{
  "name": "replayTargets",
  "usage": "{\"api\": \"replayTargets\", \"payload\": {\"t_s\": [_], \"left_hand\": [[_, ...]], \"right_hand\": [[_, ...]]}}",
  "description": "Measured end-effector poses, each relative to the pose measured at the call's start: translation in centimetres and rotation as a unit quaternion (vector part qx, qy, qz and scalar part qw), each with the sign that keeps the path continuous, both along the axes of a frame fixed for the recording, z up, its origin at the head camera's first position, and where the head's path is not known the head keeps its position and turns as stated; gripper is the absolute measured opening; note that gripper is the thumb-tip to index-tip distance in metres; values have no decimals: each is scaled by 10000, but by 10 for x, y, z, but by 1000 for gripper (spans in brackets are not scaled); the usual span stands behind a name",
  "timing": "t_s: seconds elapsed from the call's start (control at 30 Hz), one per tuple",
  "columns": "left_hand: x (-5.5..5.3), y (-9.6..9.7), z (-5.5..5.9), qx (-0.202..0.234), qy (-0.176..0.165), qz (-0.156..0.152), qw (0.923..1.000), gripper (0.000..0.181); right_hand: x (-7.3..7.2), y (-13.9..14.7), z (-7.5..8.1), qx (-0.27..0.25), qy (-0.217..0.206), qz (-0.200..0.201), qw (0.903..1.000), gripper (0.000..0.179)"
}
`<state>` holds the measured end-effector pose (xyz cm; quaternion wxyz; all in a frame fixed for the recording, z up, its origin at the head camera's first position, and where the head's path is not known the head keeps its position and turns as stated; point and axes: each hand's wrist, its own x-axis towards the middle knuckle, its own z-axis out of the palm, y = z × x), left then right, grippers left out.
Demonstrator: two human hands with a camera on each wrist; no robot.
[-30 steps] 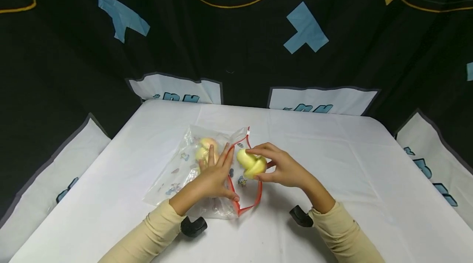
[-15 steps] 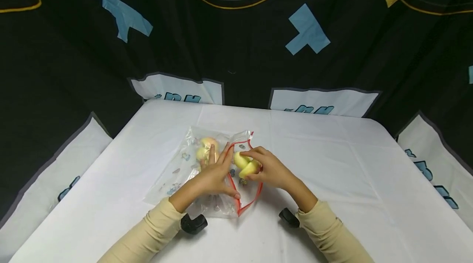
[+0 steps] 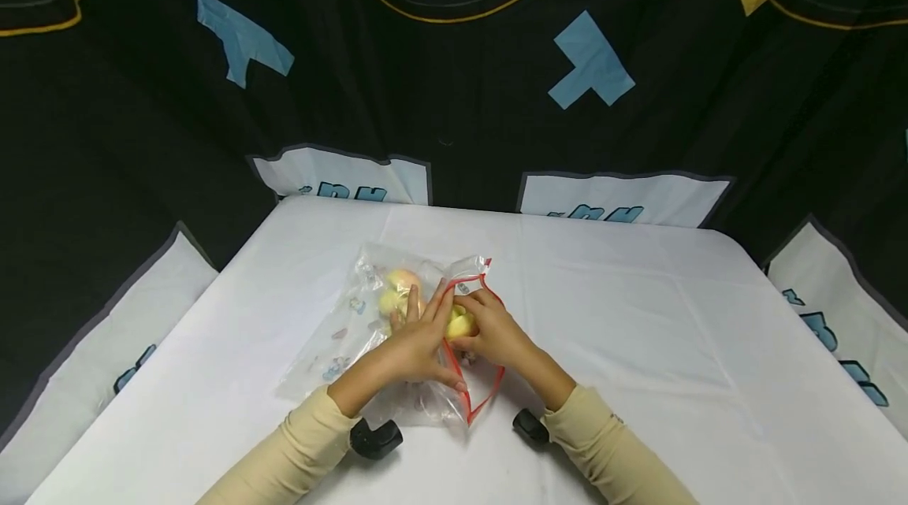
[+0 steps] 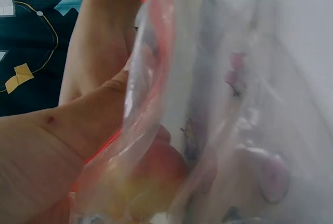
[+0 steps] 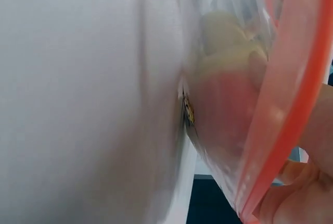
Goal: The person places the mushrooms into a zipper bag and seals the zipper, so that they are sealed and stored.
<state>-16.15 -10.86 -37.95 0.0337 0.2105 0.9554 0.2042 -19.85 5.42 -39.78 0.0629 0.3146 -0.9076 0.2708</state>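
A clear zip bag (image 3: 315, 359) with small printed figures and a red zip edge (image 3: 499, 383) lies on the table, its mouth gaping to the right. My left hand (image 3: 411, 351) is spread over it, fingers straight, thumb along the red edge. Inside the mouth, my right hand (image 3: 496, 336) grips a yellow, twisted, knot-like piece (image 3: 461, 324). The right wrist view shows that piece (image 5: 223, 94) through the plastic with a pinkish-red side. Deeper in the bag, a similar yellow and peach-coloured piece (image 3: 400, 284) sits partly behind my left fingers.
A white cloth covers the table (image 3: 603, 316). Behind it hangs a black curtain (image 3: 454, 95) with blue and yellow patches. Black wrist mounts (image 3: 376, 440) stick out beneath both sleeves.
My right hand has moved left, carrying the yellow knot-like piece into the bag's mouth. The left hand has stayed nearly in place on the bag.
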Motion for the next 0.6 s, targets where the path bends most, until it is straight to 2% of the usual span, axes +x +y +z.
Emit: {"api": "replayTargets", "payload": {"t_s": [0.17, 0.37, 0.6], "left_hand": [[-1, 4, 2, -7, 8, 0, 10000, 133], [0, 5, 3, 207, -12, 152, 9997, 134], [-1, 6, 1, 58, 229, 142, 9996, 126]], "right_hand": [[1, 0, -1, 11, -61, -78, 10000, 60], [2, -2, -1, 85, -39, 68, 9999, 59], [4, -2, -1, 111, -15, 177, 9998, 52]]}}
